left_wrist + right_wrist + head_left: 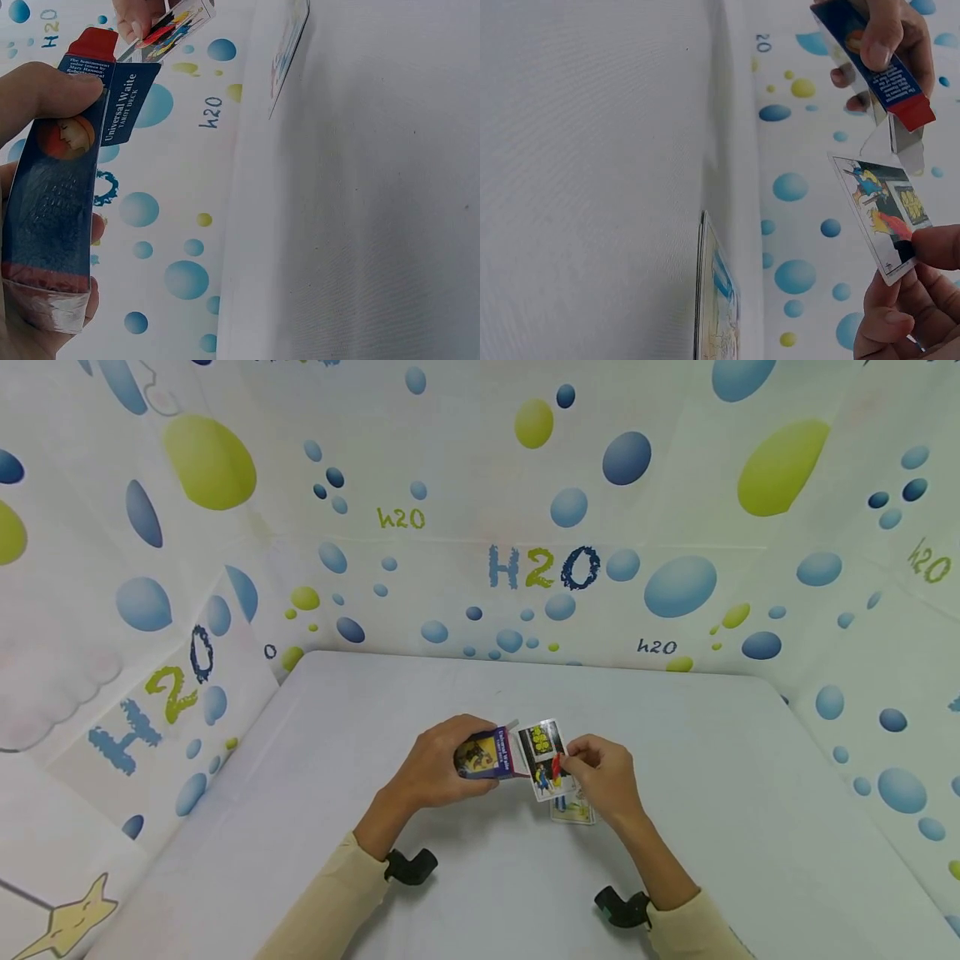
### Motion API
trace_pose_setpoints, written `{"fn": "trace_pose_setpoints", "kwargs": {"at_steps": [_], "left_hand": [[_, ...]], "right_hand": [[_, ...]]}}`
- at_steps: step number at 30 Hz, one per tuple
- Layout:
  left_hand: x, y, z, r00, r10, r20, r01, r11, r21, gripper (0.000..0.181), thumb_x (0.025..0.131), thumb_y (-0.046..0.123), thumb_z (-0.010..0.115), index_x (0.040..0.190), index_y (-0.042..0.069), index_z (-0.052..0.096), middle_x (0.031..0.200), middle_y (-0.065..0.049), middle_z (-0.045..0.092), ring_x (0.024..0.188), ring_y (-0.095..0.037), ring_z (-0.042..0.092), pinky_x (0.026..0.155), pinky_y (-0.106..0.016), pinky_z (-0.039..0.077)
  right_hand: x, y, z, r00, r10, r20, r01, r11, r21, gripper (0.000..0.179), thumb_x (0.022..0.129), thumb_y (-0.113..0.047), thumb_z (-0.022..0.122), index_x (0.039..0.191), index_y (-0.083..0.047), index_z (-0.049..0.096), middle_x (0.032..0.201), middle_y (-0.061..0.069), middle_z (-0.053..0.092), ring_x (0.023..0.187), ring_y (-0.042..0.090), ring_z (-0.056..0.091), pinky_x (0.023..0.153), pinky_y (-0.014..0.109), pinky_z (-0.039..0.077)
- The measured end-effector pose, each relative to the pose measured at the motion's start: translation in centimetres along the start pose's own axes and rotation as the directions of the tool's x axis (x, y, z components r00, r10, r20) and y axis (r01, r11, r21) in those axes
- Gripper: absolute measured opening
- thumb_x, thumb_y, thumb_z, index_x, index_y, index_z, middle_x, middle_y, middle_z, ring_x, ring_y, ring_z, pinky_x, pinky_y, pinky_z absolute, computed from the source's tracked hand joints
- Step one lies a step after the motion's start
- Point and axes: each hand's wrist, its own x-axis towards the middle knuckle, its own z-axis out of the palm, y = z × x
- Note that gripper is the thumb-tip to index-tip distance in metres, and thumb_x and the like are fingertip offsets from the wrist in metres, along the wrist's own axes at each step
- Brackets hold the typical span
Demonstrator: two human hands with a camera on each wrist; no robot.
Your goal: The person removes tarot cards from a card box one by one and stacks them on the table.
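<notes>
Beige sleeves (322,902) and black wrist cameras (411,866) lie nearest, over the white tabletop (262,860). Past them, the left hand (438,764) holds the box (480,756) above the tabletop, its grip closed round the sides, the mouth facing the right hand (609,777). That hand has a narrow grip, thumb against fingers, on 1 edge of the card (545,760), just beside the mouth. Below it, the laid card (573,811) rests on the tabletop, partly hidden; whether more lie under it, I cannot tell.

Judging by this, the step in hand is taking cards out of the box, or putting them back. The next move would call for a steady box and a flat card kept clear of the flaps, so no corner bends.

From the left wrist, the box's narrow side shows, with the thumb on it and "Universal Waite Tarot Deck" legible on a flap. From the right wrist, the red flap (913,112) and the pinching thumb show plainly; the head view better shows the laid card's place. How full the box is, no view tells.
</notes>
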Motion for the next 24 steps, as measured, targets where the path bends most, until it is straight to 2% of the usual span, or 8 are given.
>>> {"fn": "trace_pose_setpoints", "kwargs": {"at_steps": [5, 9, 12, 16, 20, 24], "left_hand": [[0.0, -0.1, 0.0, 1.0, -0.005, 0.002, 0.005, 1.0, -0.001, 0.07, 0.069, 0.031, 0.093, 0.13, 0.012, 0.064, 0.123, 0.0, 0.068, 0.107, -0.013, 0.062, 0.09, -0.035, 0.056], [0.0, -0.2, 0.0, 1.0, -0.006, -0.003, 0.006, 1.0, -0.002, 0.07, 0.069, 0.031, 0.093, 0.13, 0.012, 0.064, 0.124, 0.0, 0.068, 0.107, -0.014, 0.062, 0.091, -0.036, 0.056], [-0.1, -0.2, 0.0, 1.0, -0.006, -0.006, 0.006, 1.0, -0.007, 0.07, 0.069, 0.03, 0.093, 0.13, 0.012, 0.064, 0.124, 0.0, 0.068, 0.107, -0.014, 0.062, 0.091, -0.035, 0.056], [-0.1, -0.3, 0.1, 1.0, -0.014, -0.006, 0.014, 1.0, -0.013, 0.07, 0.068, 0.03, 0.093, 0.129, 0.012, 0.064, 0.124, 0.0, 0.068, 0.107, -0.013, 0.062, 0.091, -0.035, 0.056], [0.0, -0.2, 0.1, 1.0, -0.024, -0.008, 0.024, 1.0, -0.015, 0.07, 0.068, 0.03, 0.093, 0.129, 0.012, 0.065, 0.124, 0.0, 0.068, 0.107, -0.013, 0.062, 0.09, -0.035, 0.056], [0.0, -0.2, 0.1, 1.0, -0.025, -0.007, 0.025, 1.0, -0.013, 0.07, 0.068, 0.03, 0.093, 0.129, 0.011, 0.065, 0.124, 0.0, 0.068, 0.108, -0.014, 0.062, 0.091, -0.036, 0.056]], "right_hand": [[0.1, 0.0, -0.2, 1.0, 0.003, -0.002, -0.003, 1.0, 0.011, 0.004, 0.088, -0.002, 0.069, 0.085, -0.002, 0.07, 0.078, 0.008, 0.065, 0.071, 0.02, 0.059, 0.064, 0.025, 0.05], [0.1, -0.1, -0.4, 1.0, 0.014, 0.011, -0.014, 1.0, -0.017, 0.004, 0.088, -0.003, 0.069, 0.085, -0.002, 0.069, 0.078, 0.007, 0.065, 0.072, 0.019, 0.058, 0.063, 0.024, 0.049], [0.3, 0.1, -0.6, 0.998, 0.061, 0.015, -0.061, 0.998, -0.034, 0.004, 0.089, -0.004, 0.069, 0.086, -0.002, 0.069, 0.077, 0.008, 0.063, 0.068, 0.02, 0.057, 0.056, 0.025, 0.05], [0.5, 0.6, -1.1, 0.986, 0.162, 0.027, -0.162, 0.987, -0.015, 0.008, 0.092, -0.007, 0.066, 0.088, 0.0, 0.067, 0.075, 0.011, 0.062, 0.054, 0.024, 0.057, 0.047, 0.035, 0.053], [0.8, 1.2, -1.3, 0.97, 0.239, 0.038, -0.238, 0.971, -0.035, 0.014, 0.094, -0.011, 0.063, 0.089, 0.002, 0.067, 0.076, 0.011, 0.064, 0.047, 0.02, 0.057, 0.05, 0.039, 0.056], [1.0, 1.8, -1.5, 0.959, 0.281, 0.038, -0.278, 0.958, -0.067, 0.017, 0.094, -0.011, 0.061, 0.086, 0.002, 0.069, 0.073, 0.011, 0.066, 0.047, 0.017, 0.056, 0.049, 0.035, 0.056]]}}
